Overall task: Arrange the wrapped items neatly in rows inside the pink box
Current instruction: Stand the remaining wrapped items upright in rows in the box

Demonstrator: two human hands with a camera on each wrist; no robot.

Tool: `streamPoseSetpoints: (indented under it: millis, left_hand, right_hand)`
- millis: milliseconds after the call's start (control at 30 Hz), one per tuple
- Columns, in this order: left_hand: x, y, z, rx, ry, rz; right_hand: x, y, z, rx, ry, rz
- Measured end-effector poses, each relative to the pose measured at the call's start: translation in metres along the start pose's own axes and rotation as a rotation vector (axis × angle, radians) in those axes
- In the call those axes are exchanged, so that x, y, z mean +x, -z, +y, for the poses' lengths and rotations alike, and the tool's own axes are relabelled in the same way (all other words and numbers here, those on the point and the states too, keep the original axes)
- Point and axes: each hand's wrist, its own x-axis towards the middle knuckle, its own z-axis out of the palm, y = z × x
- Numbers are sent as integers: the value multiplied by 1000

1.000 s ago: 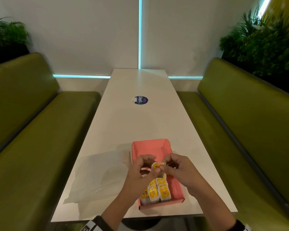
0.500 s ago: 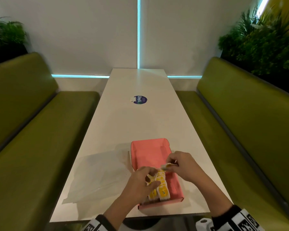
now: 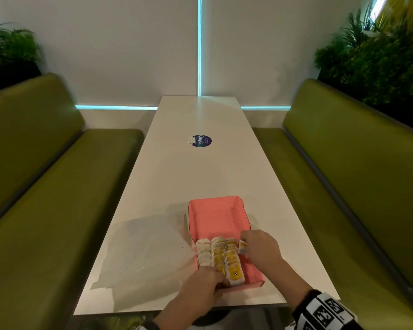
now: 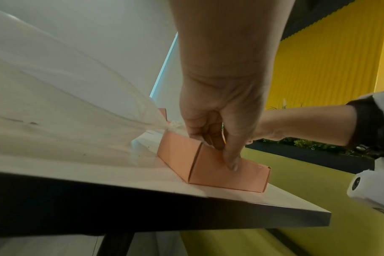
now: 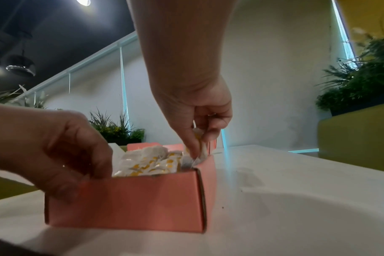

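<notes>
An open pink box [image 3: 215,217] lies on the white table near its front edge. Several small wrapped items [image 3: 219,254] with yellow print stand in three rows in the box's near half. My left hand [image 3: 204,285] grips the near left corner of the box [image 4: 210,166], thumb on the outer front wall, fingers inside. My right hand [image 3: 258,248] pinches one wrapped item [image 3: 242,247] and holds it upright in the free strip along the box's right wall [image 5: 210,171]. In the right wrist view the item [image 5: 196,149] is between thumb and fingers.
A clear plastic bag [image 3: 141,248] lies flat on the table left of the box. A round blue sticker [image 3: 201,141] is further up the table [image 3: 200,177]. Green benches [image 3: 57,186] run along both sides. The far half of the box holds nothing.
Both hands held one item above the box a second ago. The left hand has dropped to the box's near corner; the right hand has carried the item down to the right side.
</notes>
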Motion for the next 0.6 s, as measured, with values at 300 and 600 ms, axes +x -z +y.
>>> streamPoseSetpoints:
  millis: [300,600]
  left_hand:
    - [-1,1,4,-12,4,27]
    - [1,-1,2,-1,15,22]
  right_hand:
    - [-2,-30,-3,-115,5,102]
    - [3,-25,7,51,23,285]
